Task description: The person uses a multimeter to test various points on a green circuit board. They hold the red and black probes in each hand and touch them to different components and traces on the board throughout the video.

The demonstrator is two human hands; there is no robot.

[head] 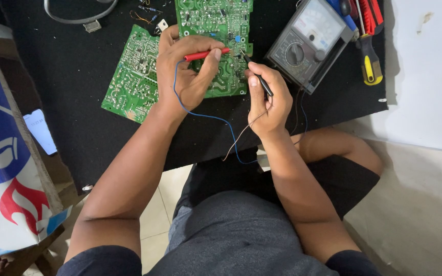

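Hands work over a green circuit board (221,30) lying on a black mat (78,76) on the desk. Left hand (182,71) is closed around a red probe (205,53), its tip resting on the board; a blue wire (205,116) trails from it toward the lap. Right hand (267,99) pinches a black probe (262,82) like a pen, tip also on the board. A second green board (131,76) lies just left, partly under the left hand. A meter with a dial (308,41) sits just right of the boards, with a yellow-handled screwdriver (370,64) beyond it.
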